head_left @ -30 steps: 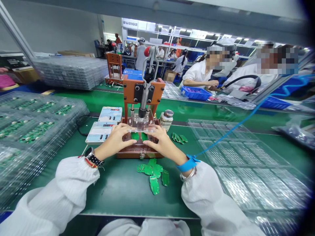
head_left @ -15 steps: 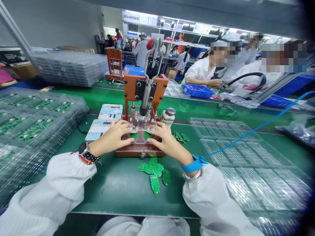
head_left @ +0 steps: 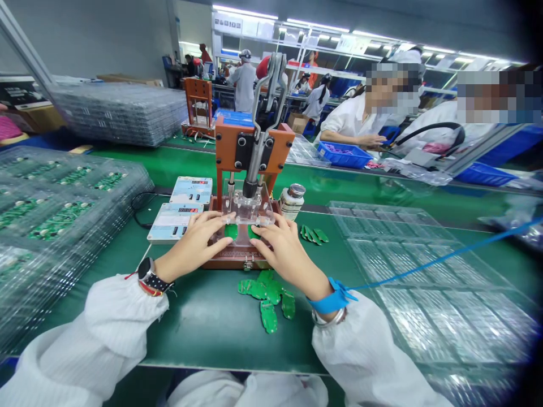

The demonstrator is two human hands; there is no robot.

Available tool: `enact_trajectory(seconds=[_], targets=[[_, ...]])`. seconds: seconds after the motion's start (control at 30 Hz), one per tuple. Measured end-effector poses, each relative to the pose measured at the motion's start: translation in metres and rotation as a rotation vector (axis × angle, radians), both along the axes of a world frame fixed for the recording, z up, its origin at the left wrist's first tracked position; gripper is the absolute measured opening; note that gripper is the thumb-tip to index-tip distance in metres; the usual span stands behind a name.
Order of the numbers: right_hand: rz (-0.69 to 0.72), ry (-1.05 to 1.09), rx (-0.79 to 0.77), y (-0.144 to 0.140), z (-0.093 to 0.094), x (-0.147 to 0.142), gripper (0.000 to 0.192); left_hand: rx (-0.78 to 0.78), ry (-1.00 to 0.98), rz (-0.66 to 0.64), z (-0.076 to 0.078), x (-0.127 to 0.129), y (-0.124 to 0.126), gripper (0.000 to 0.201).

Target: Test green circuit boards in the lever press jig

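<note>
At the orange-framed toggle press (head_left: 247,152), both my hands reach in under its clear plastic plate (head_left: 248,212). My left hand (head_left: 201,237) has its fingers stretched out and thumb apart, at the edges of a green circuit board (head_left: 231,231) lying in the fixture. My right hand (head_left: 280,237) rests at a second green circuit board (head_left: 253,232), mostly covered by its fingers, which are also spread. Neither board is lifted. In front of the brown fixture base (head_left: 233,263), several loose green circuit boards (head_left: 268,316) lie in a pile on the green bench.
Two display boxes (head_left: 172,222) stand left of the press, a metal-capped bottle (head_left: 292,202) right of it. More boards (head_left: 314,235) lie beside the bottle. Filled clear trays (head_left: 63,198) are stacked left; clear trays (head_left: 407,265) lie right. A blue cord (head_left: 424,264) runs from my right wrist. Co-workers sit opposite.
My right hand's fingers have shifted slightly left over the right board. The left hand stays nearly in place. The head view has moved a little; the press lever looks unchanged.
</note>
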State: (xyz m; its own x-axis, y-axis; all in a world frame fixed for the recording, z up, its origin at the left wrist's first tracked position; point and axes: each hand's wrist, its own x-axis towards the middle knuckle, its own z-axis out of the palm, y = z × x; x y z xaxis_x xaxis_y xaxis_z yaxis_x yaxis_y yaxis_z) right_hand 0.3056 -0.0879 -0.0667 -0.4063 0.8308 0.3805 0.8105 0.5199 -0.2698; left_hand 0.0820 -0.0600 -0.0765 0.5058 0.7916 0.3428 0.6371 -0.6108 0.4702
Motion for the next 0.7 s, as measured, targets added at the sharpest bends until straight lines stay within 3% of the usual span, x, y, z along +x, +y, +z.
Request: enact_trajectory(seconds=[0.1,0.2,0.3,0.37,0.43,0.53,0.63,0.7], targets=[[-0.016,0.016,0.009,-0.004,-0.004,-0.003,0.028,-0.073,-0.071,0.043,-0.003,0.003,-0.002,0.056],[-0.023,0.094,-0.006,-0.002,-0.008,-0.001,0.027,-0.079,-0.114,0.002,-0.001,0.003,-0.003,0.056],[-0.058,0.329,0.058,0.012,-0.003,0.008,0.029,-0.072,-0.125,-0.016,0.001,-0.001,-0.007,0.055],[-0.115,0.532,0.17,0.028,0.012,0.016,0.032,-0.103,-0.123,0.001,0.001,-0.003,-0.009,0.053],[-0.122,0.672,0.286,0.047,0.037,0.021,0.03,-0.112,-0.112,0.02,0.001,-0.002,-0.01,0.052],[-0.057,0.771,0.346,0.071,0.092,0.015,0.025,-0.052,-0.076,0.034,0.0,0.003,-0.008,0.05],[-0.147,0.915,0.193,0.085,0.151,-0.01,0.02,-0.026,-0.078,0.048,-0.001,0.008,-0.006,0.046],[-0.167,0.985,-0.006,0.095,0.181,-0.028,0.023,-0.06,-0.117,0.057,-0.002,0.008,-0.004,0.049]])
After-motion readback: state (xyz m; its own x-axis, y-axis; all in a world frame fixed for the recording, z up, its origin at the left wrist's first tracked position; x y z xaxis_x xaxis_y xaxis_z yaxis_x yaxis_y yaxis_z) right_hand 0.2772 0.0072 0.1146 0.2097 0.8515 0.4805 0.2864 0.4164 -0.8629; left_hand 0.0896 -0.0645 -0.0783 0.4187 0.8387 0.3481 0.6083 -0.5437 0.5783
